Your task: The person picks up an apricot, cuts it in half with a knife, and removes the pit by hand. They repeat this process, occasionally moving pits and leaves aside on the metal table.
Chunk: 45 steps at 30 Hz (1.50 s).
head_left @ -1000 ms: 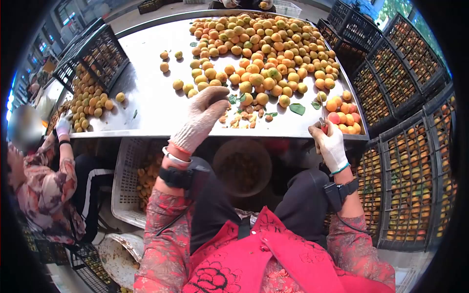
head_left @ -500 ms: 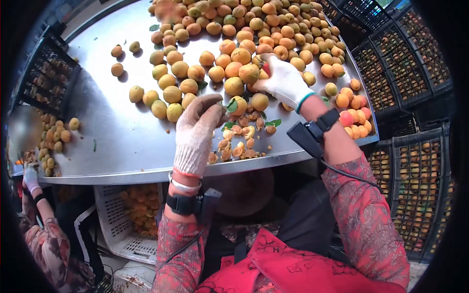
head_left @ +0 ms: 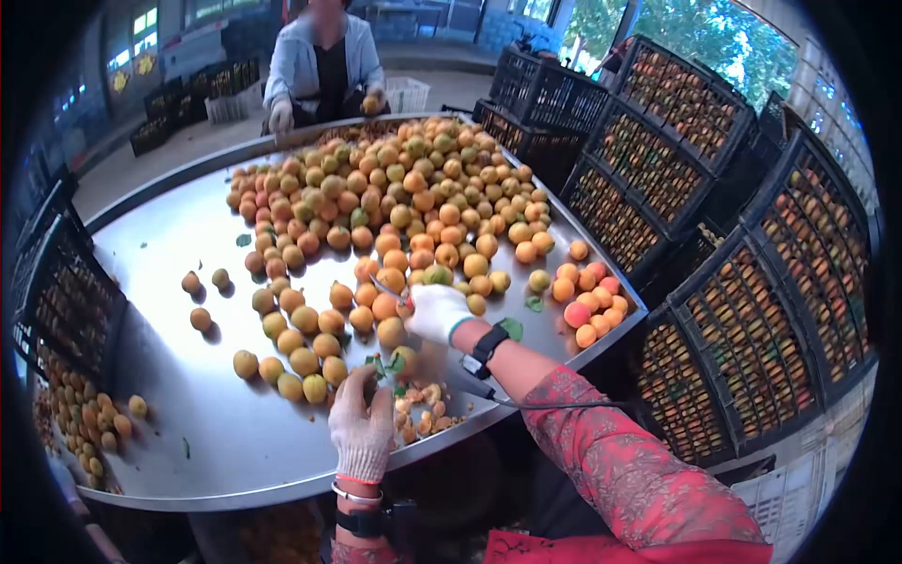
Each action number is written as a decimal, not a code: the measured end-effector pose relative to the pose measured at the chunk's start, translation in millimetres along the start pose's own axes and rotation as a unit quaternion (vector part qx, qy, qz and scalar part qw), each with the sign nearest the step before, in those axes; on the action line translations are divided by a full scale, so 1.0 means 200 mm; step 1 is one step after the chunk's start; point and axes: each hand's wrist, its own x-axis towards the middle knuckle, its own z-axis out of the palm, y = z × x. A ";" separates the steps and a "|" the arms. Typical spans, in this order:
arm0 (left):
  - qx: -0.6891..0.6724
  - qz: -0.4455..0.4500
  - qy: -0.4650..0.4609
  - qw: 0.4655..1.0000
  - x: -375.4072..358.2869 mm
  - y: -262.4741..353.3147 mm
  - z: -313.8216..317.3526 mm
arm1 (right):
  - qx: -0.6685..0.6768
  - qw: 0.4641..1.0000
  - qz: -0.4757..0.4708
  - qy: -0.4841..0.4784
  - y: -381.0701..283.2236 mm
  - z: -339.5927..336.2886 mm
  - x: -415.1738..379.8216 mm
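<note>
My right hand (head_left: 434, 312), in a white glove, is closed around a small red-handled tool (head_left: 406, 302). Its thin metal tip points up and left over the apricot-like fruits (head_left: 384, 305). Lower left of it, my left hand (head_left: 362, 428), in a stained white glove, has thumb and fingers apart and nothing visible between them. Its fingertips are beside green leaves (head_left: 378, 366) and a yellowish fruit (head_left: 402, 360). Split fruit pieces and pits (head_left: 425, 411) lie right of my left hand on the metal table (head_left: 235, 451).
A large fruit pile (head_left: 376, 183) covers the far table. Redder fruits (head_left: 590, 301) lie at the right edge. Black crates of fruit (head_left: 742, 329) stand at the right, another crate (head_left: 70, 296) at the left. A person (head_left: 324, 70) is across the table, holding a fruit.
The view has tilted up and now takes in the far person and more crates. My right hand has come away from the fruit it was touching. My left hand's fingers have spread.
</note>
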 end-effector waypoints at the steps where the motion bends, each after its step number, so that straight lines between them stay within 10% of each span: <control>1: -0.004 0.013 0.003 1.000 0.00 0.01 -0.02 | 0.004 1.000 -0.014 -0.004 0.00 -0.04 -0.04; 19: -0.255 -0.070 -0.094 0.960 -0.04 0.03 0.01 | 0.207 0.961 -0.183 -0.020 -0.31 -0.20 -0.66; 23: -0.547 -0.178 -0.086 0.814 -0.01 0.10 -0.02 | 0.372 0.912 -0.168 0.047 -0.24 -0.15 -0.60; 25: -0.645 -0.260 0.018 0.718 0.06 0.02 0.00 | 0.730 0.678 -0.070 -0.052 -0.15 -0.04 -0.54; 32: -0.683 -0.275 0.005 0.677 0.00 -0.01 0.01 | 0.510 0.852 -0.116 -0.014 -0.24 -0.07 -0.71; 45: -0.645 -0.270 0.070 0.711 -0.06 0.07 0.02 | 0.398 0.901 -0.170 0.014 -0.31 0.02 -0.77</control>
